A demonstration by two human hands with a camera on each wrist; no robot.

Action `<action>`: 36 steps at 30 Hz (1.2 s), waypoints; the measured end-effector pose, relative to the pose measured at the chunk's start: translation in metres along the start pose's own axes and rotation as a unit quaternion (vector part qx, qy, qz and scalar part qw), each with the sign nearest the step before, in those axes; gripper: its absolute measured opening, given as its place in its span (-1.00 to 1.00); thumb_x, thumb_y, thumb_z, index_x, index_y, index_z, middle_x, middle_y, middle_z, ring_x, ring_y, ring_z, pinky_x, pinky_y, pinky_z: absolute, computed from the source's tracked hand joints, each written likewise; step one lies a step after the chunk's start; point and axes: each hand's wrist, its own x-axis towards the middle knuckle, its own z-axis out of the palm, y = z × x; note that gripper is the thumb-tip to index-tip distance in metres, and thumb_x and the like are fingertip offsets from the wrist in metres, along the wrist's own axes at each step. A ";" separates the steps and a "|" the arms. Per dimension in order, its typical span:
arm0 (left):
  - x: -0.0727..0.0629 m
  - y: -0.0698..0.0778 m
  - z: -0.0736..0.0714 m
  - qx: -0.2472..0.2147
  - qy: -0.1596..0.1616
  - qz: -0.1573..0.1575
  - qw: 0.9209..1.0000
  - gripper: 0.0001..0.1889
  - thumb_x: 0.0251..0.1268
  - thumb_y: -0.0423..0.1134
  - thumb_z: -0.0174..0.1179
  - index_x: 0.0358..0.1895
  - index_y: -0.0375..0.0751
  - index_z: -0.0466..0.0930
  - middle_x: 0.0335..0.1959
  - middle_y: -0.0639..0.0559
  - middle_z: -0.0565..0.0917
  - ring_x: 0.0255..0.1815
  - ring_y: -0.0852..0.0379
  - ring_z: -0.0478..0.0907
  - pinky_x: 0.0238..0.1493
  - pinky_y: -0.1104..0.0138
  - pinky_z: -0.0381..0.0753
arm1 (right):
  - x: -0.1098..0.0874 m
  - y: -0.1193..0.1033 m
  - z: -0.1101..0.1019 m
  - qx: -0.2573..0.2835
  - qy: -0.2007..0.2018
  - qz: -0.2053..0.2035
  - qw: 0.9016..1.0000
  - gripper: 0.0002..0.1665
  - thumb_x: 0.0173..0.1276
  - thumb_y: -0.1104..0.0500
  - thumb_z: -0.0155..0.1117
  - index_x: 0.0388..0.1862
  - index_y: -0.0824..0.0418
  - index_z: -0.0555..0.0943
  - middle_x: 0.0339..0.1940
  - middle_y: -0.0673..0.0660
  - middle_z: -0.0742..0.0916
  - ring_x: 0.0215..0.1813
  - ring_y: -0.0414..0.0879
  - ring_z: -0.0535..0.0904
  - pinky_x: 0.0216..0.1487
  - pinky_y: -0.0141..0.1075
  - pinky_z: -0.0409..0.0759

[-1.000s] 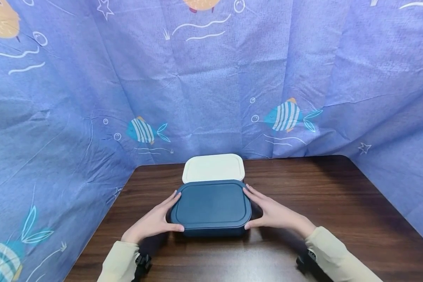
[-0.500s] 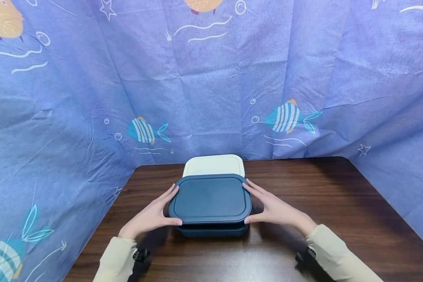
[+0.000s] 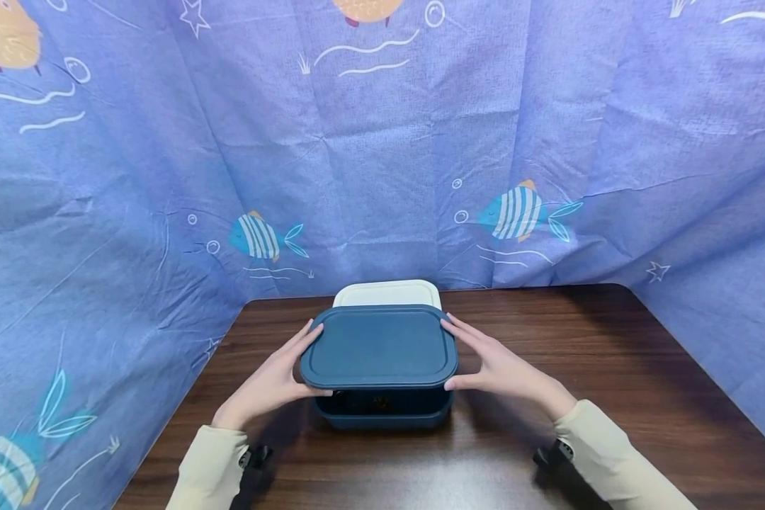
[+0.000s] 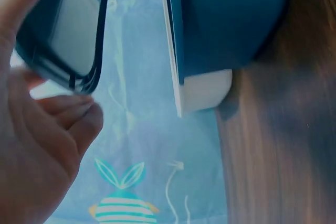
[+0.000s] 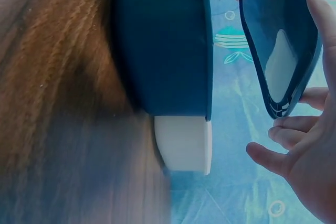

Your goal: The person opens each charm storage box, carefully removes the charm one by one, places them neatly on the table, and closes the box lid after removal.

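Note:
A dark blue rectangular lid (image 3: pixel 380 347) with rounded corners hangs above its matching food container (image 3: pixel 385 422), apart from it. My left hand (image 3: pixel 269 386) grips the lid's left end and my right hand (image 3: pixel 506 368) the right end, thumbs at the near corners and fingers toward the far ones. Both wrist views show the lid's underside, with a pale patch on it, well away from the container's rim. The container stands upright on the table, uncovered. Its inside is dark, and a small brownish shape there is too dim to tell; most of the interior is hidden under the lid.
Close behind the blue container is a white container (image 5: pixel 184 142) with its white lid (image 3: pixel 387 293) on, partly hidden. A dark wood table (image 3: pixel 567 347) bears both. Blue fish-print cloth (image 3: pixel 382 170) hangs behind and at the sides.
My two hands have raised the blue lid off its container and shifted it slightly away from me. The container's front opening now shows, and more of the white lid is covered from sight.

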 end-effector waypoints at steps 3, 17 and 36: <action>0.003 0.003 0.001 0.020 0.049 0.023 0.998 -0.03 0.14 0.09 0.48 0.60 0.09 0.17 0.63 -0.09 0.06 0.51 -0.23 0.23 0.25 -0.16 0.45 | 0.002 -0.002 -0.001 0.004 0.002 0.000 1.000 0.17 0.17 -0.32 0.48 0.65 -0.10 0.14 0.66 0.04 0.16 0.59 0.11 0.15 0.38 0.20 0.30; 0.005 0.013 0.003 0.095 0.232 0.085 0.964 -0.44 0.24 -0.39 0.40 0.34 -0.18 0.54 0.41 -0.28 0.44 0.30 -0.24 0.51 0.11 -0.07 0.59 | 0.017 -0.009 -0.001 0.012 0.043 -0.063 0.997 0.06 0.28 -0.21 0.44 0.64 0.00 0.18 0.62 0.16 0.24 0.57 0.13 0.19 0.39 0.22 0.29; 0.006 0.029 -0.009 0.017 0.344 0.168 0.924 -0.61 0.02 -0.59 0.45 -0.06 -0.18 0.77 -0.08 -0.12 0.78 -0.03 0.15 0.72 0.02 0.56 0.55 | 0.049 -0.038 -0.001 0.169 0.146 -0.032 0.974 -0.15 0.33 0.11 0.48 0.51 -0.23 0.31 0.41 0.07 0.39 0.35 0.19 0.48 0.28 0.09 0.49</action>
